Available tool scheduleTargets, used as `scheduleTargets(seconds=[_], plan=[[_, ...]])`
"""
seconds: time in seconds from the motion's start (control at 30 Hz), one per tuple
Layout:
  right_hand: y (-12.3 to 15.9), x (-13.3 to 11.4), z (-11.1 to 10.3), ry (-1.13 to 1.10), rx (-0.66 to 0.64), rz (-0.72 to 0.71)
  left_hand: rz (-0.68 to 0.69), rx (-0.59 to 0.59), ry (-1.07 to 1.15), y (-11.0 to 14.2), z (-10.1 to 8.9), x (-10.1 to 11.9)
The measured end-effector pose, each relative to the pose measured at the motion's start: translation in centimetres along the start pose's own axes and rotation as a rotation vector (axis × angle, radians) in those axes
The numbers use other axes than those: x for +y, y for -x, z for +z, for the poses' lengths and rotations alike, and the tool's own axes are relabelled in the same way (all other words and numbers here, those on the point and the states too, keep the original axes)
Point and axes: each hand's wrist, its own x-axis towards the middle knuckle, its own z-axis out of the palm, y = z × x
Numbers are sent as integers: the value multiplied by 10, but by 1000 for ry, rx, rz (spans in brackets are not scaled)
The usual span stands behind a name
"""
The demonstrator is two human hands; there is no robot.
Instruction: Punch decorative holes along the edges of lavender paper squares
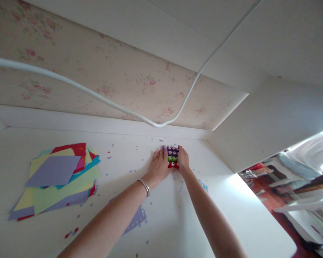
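A small block of coloured punch-like pieces (172, 156), purple, green and red with white dots, stands on the white desk (123, 150) near the back wall. My left hand (158, 165) presses against its left side, fingers together and extended. My right hand (183, 159) presses against its right side. Both hands clasp the block between them. A silver bracelet (144, 186) circles my left wrist.
A loose pile of coloured paper sheets (59, 179) lies at the left. A purple punched sheet (137, 216) lies under my left forearm. Small paper bits (131, 171) are scattered around. A white cable (97, 96) hangs across. The desk edge (258, 200) drops at the right.
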Motion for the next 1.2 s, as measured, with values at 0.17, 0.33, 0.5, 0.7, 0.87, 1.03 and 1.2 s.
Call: scheduleTargets(seconds=[0.17, 0.33, 0.5, 0.7, 0.87, 1.03, 1.2], plan=[[3, -10, 7, -14, 86, 82, 15, 7, -24, -3, 2, -12], [4, -24, 21, -32, 59, 86, -13, 9, -48, 1, -10, -26], [8, -45, 43, -55, 16, 62, -44, 13, -82, 6, -27, -46], [12, -70, 77, -68, -9, 42, -84, 6, -118, 8, -47, -75], [13, -91, 108, -39, -36, 1, -114, 24, -132, 11, -61, -107], [15, -114, 144, 7, -44, -67, -129, 15, -148, 15, -79, -143], [14, -128, 174, 97, -30, -141, -152, 3, -164, 20, -94, -167]])
